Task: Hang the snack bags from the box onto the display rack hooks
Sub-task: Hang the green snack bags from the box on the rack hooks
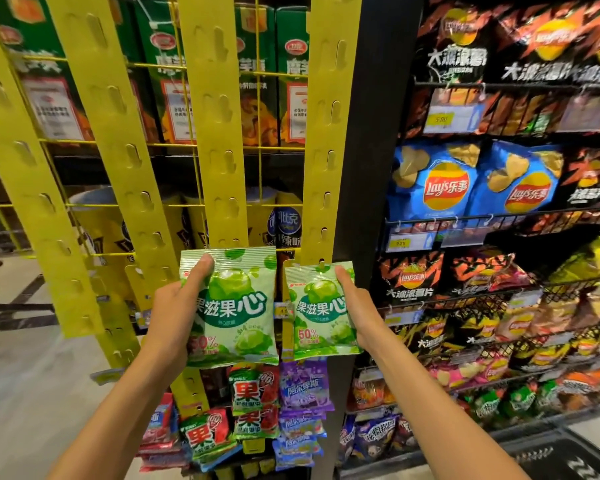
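left hand (174, 306) gripping green bag (234, 306), at yellow strip (219, 133)

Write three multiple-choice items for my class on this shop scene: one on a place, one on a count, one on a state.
1. Where is the right-hand light green snack bag?
A. against the rightmost yellow hanging strip
B. on the floor
C. among the blue crisp bags

2. How many light green snack bags are held up?
A. one
B. two
C. four

3. What is the left hand doing?
A. hanging idle
B. pointing at a price tag
C. gripping the left-hand light green snack bag

Answers: 1 A, the bag's top edge meets that strip, held by the right hand. 2 B, one bag per hand. 3 C, the thumb lies across the bag's front.
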